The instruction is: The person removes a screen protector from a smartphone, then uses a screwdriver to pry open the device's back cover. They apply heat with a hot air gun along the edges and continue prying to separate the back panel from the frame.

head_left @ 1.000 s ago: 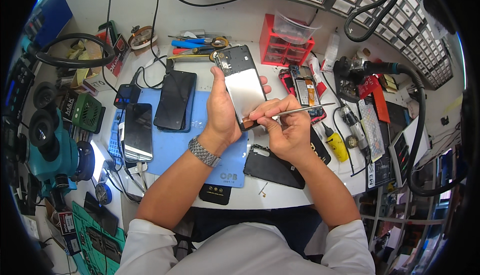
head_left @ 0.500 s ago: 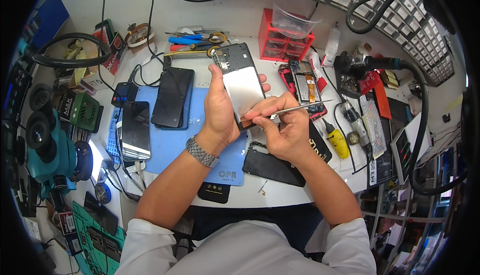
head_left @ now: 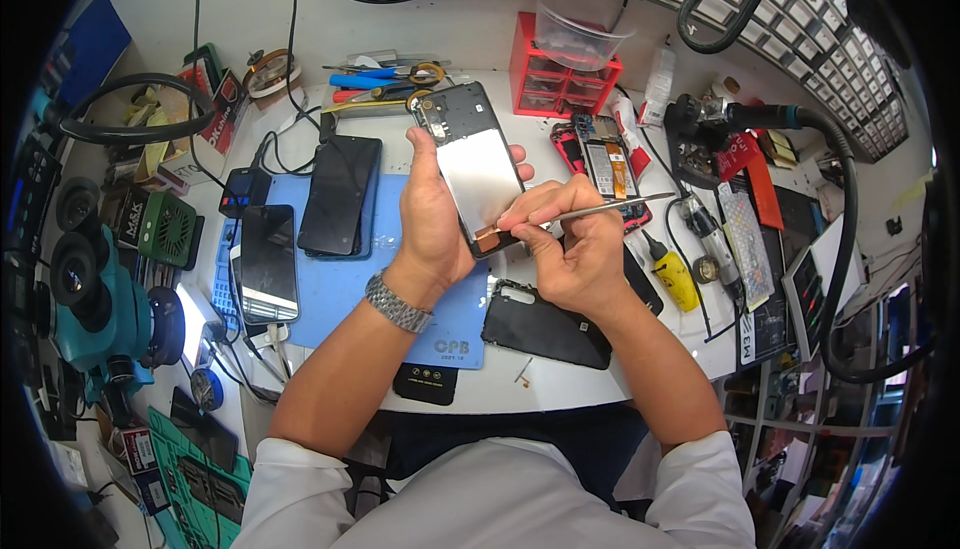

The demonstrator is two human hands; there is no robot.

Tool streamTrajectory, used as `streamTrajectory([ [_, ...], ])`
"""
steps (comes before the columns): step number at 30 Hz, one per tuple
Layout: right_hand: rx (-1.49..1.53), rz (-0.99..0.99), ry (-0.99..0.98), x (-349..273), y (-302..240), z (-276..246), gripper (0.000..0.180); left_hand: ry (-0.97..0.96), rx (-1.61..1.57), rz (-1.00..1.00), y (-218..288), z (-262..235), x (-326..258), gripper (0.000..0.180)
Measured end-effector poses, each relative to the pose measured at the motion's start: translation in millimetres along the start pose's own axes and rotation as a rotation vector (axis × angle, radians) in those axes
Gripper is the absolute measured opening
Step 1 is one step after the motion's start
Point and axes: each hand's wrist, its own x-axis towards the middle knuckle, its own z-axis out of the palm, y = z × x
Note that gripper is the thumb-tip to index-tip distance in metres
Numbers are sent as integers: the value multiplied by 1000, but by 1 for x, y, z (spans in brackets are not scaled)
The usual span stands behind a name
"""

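My left hand is wrapped round an opened phone, holding it tilted above the blue mat, thumb on one long edge and fingertips at the other. Its frame is black, with a bright silver plate in the middle and bare parts at the far end. A copper-coloured strip shows at the near end. In my right hand is a slim, pointed metal tool, pinched between thumb and fingers, its tip sticking out to the right. The right fingertips are at the copper strip; whether they grip it is hard to see.
On the blue mat lie dark phones. A black back cover rests below my right hand. Beyond are a disassembled red-edged phone, a yellow bottle and a red drawer box. A teal microscope stands left.
My right fingertips have shifted slightly at the phone's near end, and more of the copper strip shows. The metal tool has tipped a little. The whole view has moved slightly.
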Motion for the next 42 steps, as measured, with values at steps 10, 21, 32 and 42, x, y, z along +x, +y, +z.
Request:
streamTrajectory([
  [10, 92, 56, -25, -3, 4, -6, 35, -24, -16, -4, 0, 0, -1, 87],
  [21, 179, 57, 111, -4, 1, 11, 29, -14, -5, -14, 2, 1, -4, 87],
  [32, 191, 141, 75, -3, -6, 14, 29, 9, 30, -38, 5, 6, -6, 89],
  [42, 242, 222, 40, -4, -10, 11, 30, 14, -10, -37, 3, 3, -5, 87],
])
